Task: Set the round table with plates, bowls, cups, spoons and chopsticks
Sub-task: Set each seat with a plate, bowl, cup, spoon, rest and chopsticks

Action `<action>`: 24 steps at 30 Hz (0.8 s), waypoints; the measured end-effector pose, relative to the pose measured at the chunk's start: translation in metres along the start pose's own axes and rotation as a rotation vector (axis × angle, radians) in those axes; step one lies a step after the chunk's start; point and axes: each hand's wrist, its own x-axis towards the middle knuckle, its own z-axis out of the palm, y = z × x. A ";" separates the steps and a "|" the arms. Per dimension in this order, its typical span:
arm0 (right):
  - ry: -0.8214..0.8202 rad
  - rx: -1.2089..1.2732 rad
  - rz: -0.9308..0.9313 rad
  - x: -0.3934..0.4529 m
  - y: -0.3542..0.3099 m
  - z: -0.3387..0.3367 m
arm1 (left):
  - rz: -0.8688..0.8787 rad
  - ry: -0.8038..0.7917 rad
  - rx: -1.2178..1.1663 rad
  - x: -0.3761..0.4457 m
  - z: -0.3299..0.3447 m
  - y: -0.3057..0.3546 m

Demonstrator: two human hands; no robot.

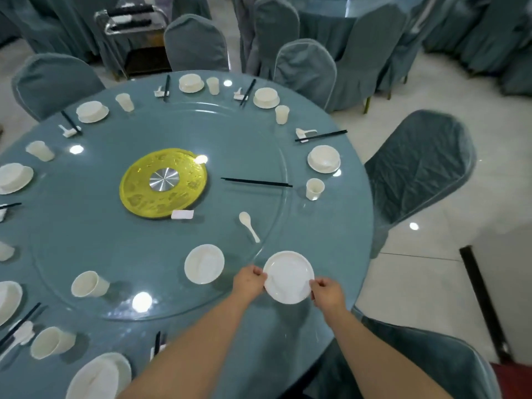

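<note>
A big round table [331,226] in a blue-grey cloth fills most of the room in front of me, with chairs [417,174] in matching covers drawn up around its far and right edges. A wide glass turntable [115,254] lies on the table, and at its middle sits a yellow disc [135,197] with a silver hub. Around the table's far, left and near-left edges the places are laid: a bowl on a plate, a cup, and black chopsticks on a white rest.

Near the table's near-right edge the person holds a white plate [288,277] with both hands, low over the cloth just outside the turntable's rim; whether it touches the cloth I cannot tell. The left hand [249,282] pinches the plate's left rim, and the right hand [328,292] pinches its right rim, so the hands sit apart with the plate between them.

Just left of that plate a white bowl [204,264] stands on the turntable's near edge. A paper cup [89,284] lies tilted on the glass further left. On the turntable's right side lies a loose pair of black chopsticks [256,182], and nearer the plate a white spoon [249,226]. A small white rest [182,214] lies against the yellow disc's near edge.
</note>
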 end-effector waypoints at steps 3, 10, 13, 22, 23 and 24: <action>0.036 -0.016 0.048 0.008 0.015 -0.003 | -0.056 -0.048 0.000 0.001 0.014 -0.005; 0.043 0.000 0.154 0.025 0.038 0.021 | -0.134 -0.031 0.033 0.019 0.011 -0.046; 0.027 -0.057 0.182 0.028 0.042 0.025 | -0.174 0.011 0.026 0.025 0.004 -0.058; -0.032 -0.300 0.177 0.022 0.022 0.018 | -0.222 0.098 -0.033 0.017 -0.046 -0.058; -0.029 -0.329 0.166 0.021 0.017 0.018 | -0.213 0.099 -0.042 0.018 -0.051 -0.054; -0.025 -0.350 0.143 0.020 0.009 0.018 | -0.210 0.096 -0.054 0.019 -0.058 -0.048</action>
